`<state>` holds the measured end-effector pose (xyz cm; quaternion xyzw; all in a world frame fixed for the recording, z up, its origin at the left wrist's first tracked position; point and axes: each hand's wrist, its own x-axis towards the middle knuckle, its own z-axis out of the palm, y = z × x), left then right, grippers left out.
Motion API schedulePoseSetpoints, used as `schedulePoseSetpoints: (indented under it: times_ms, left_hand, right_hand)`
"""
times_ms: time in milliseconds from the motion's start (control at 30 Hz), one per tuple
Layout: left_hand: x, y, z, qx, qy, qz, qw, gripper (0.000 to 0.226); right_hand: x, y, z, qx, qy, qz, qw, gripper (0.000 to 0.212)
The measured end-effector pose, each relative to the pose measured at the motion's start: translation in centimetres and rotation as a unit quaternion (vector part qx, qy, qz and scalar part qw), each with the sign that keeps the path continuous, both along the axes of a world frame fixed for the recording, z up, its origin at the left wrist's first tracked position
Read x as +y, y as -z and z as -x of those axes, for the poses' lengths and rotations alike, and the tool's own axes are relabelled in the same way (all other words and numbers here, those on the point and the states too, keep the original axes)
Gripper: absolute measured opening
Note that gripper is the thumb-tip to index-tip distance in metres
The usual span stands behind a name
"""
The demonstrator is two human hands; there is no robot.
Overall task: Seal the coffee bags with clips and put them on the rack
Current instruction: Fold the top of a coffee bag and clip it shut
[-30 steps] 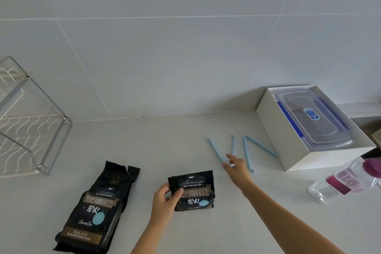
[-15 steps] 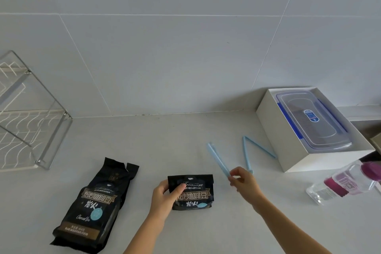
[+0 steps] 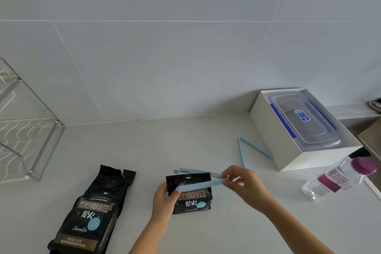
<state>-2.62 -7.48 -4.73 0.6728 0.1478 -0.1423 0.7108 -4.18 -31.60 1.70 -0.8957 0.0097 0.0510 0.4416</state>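
Observation:
A small black coffee bag (image 3: 192, 198) lies on the counter, with my left hand (image 3: 165, 198) gripping its left edge. My right hand (image 3: 243, 185) pinches the hinge end of a light blue clip (image 3: 198, 184). The clip is spread open across the bag's top: one arm lies over the front, the other shows behind the upper edge. A larger black coffee bag (image 3: 92, 210) lies flat to the left, its top unclipped. A second blue clip (image 3: 243, 152) lies open in a V on the counter. The wire rack (image 3: 31, 130) stands at the far left.
A white box (image 3: 278, 138) holding a clear lidded container (image 3: 303, 119) sits at the right, against the tiled wall. A clear plastic bottle (image 3: 338, 179) with a magenta cap lies on its side near the right edge.
My right hand picked a blue clip off the counter and brought it left to the top of the small bag. My left hand stayed on the bag.

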Motion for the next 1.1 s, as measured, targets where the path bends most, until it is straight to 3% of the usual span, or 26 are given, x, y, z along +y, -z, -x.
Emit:
schedulePoseSetpoints:
  times_ms: [100, 300, 467, 633, 800, 933, 1100]
  left_hand:
    - [-0.1, 0.1, 0.1, -0.003, -0.006, 0.001, 1.0, 0.009]
    - [0.4, -0.1, 0.1, -0.015, 0.012, 0.041, 0.999, 0.014]
    - [0.2, -0.1, 0.3, -0.022, 0.025, 0.024, 0.999, 0.015]
    - [-0.1, -0.4, 0.0, -0.067, 0.061, -0.07, 0.993, 0.017]
    - [0.1, -0.1, 0.3, -0.046, 0.039, -0.066, 0.996, 0.009]
    - [0.4, -0.6, 0.4, -0.024, 0.021, -0.04, 0.999, 0.029]
    - [0.9, -0.4, 0.8, -0.021, 0.006, -0.051, 0.998, 0.02]
  right_hand:
    - [1.5, -0.4, -0.2, -0.021, -0.001, 0.015, 1.0, 0.014]
    - [4.1, 0.0, -0.7, -0.024, -0.016, 0.007, 1.0, 0.038]
    - [4.7, -0.1, -1.6, -0.005, -0.057, 0.091, 0.994, 0.041]
    - [6.9, -1.5, -2.7, -0.001, -0.169, 0.21, 0.963, 0.037]
    - [10.7, -1.9, -3.5, -0.002, -0.255, 0.321, 0.912, 0.043]
    - [13.0, -1.5, -3.7, -0.007, -0.268, 0.308, 0.913, 0.036]
    - [13.5, -1.1, -3.5, -0.001, -0.198, 0.228, 0.953, 0.03]
